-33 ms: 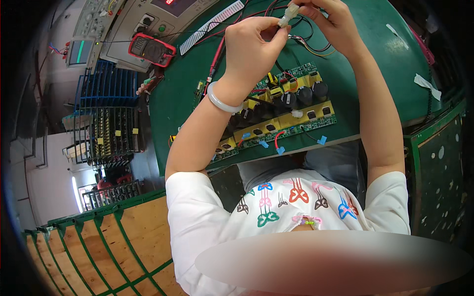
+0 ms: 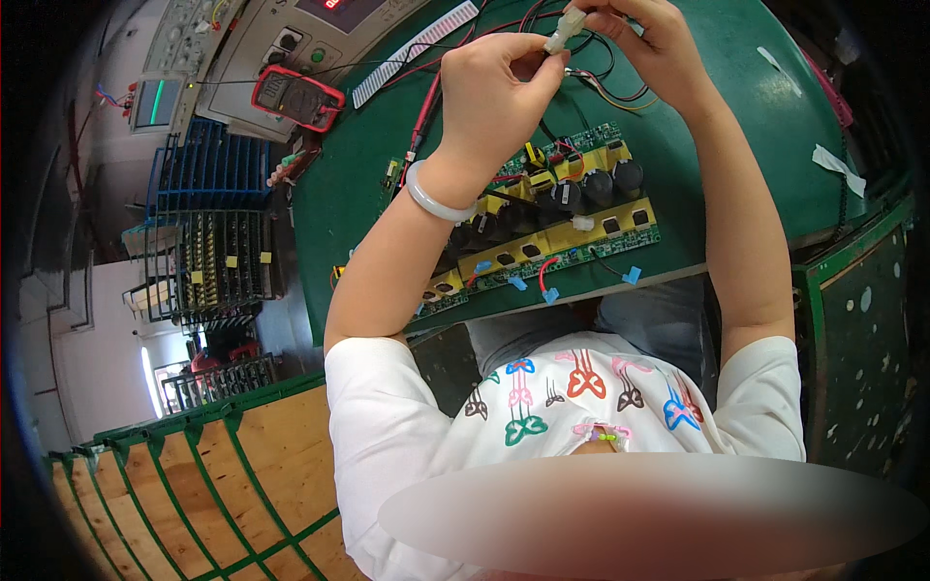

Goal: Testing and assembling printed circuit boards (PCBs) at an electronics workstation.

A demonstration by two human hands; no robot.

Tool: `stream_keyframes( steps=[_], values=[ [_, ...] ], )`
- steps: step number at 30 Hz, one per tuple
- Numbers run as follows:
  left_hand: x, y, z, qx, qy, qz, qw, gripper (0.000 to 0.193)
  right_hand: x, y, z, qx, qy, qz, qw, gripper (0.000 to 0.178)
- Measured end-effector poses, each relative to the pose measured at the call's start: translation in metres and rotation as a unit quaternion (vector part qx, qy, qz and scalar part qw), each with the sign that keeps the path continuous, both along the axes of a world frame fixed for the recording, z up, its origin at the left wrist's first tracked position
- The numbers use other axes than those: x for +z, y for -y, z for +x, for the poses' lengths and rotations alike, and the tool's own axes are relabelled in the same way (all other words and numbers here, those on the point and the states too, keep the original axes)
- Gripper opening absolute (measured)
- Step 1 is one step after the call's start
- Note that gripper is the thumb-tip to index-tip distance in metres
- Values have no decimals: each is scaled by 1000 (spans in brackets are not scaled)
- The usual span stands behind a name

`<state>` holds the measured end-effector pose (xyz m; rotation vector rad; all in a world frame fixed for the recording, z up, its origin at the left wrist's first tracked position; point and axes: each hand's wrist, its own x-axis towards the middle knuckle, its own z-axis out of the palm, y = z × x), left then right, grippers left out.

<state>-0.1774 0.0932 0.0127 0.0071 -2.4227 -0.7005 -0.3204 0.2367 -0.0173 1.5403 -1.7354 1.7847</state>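
Beyond the circuit board, at the far side of the green table, both hands meet at a whitish plastic wire connector (image 2: 563, 32). My left hand (image 2: 499, 92), with a pale bangle (image 2: 438, 201) on its wrist, pinches the connector's near end between thumb and fingers. Its far end is gripped by my right hand (image 2: 659, 48). Whether the connector is one piece or two joined halves is too small to tell. Below the hands lies a long green circuit board (image 2: 552, 238) with black capacitors (image 2: 599, 186), yellow parts and blue-tipped leads (image 2: 550, 294). My left forearm hides part of it.
A red multimeter (image 2: 297, 98) leans against a bench instrument (image 2: 276, 34) at the far left. A red test probe (image 2: 424, 114) and loose dark wires (image 2: 605, 68) lie on the green table (image 2: 756, 145). Beside the instrument is a striped white strip (image 2: 417, 53). Racks (image 2: 208, 261) stand farther left.
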Motion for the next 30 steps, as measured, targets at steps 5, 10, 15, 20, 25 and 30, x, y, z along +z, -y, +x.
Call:
stream_keyframes(
  steps=[5,10,15,20,25,30],
  values=[
    [-1,0,0,2,17,8,1000,19,-2,6,-5,2,-95,-9,995,8],
    [-2,1,-3,-10,7,14,1000,16,-10,10,-11,5,-28,78,997,11],
    [-2,4,-3,-6,33,22,999,17,-9,15,-4,23,-90,1,996,8],
    [-2,12,2,-4,56,-6,998,20,-8,21,-5,111,-99,-119,982,7],
    [-6,34,4,-23,48,162,985,21,-35,10,-43,-81,102,-36,991,15],
    [-16,79,26,76,135,108,982,84,-76,22,-78,-348,-9,97,933,15]
  ],
)
